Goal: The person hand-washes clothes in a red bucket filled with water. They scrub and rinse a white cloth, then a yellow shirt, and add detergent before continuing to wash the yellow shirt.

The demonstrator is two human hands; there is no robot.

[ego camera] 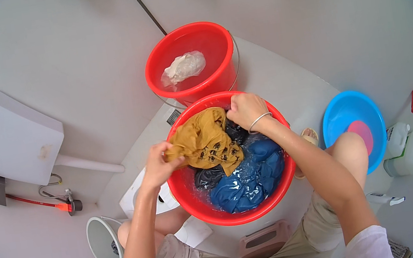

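A mustard-yellow garment (202, 138) with small black figures is bunched over the left side of a round red plastic basin (242, 218). My left hand (161, 164) pinches its left edge near the basin rim. At the upper right edge of the same garment, my right hand (247, 110), with a bangle at the wrist, is curled shut; its fingertips are partly hidden. Below, a wet blue garment (249, 187) lies in water in the basin. Dark wet cloth (208, 177) shows beneath the yellow one.
Beyond the basin stands a red bucket (219, 57) of water holding a white bundle in clear plastic (186, 67). A blue basin (330, 124) and plastic jugs (406, 157) are at right. Left are a white bin (105, 244), a wall cistern (21, 137) and a brush (74, 206).
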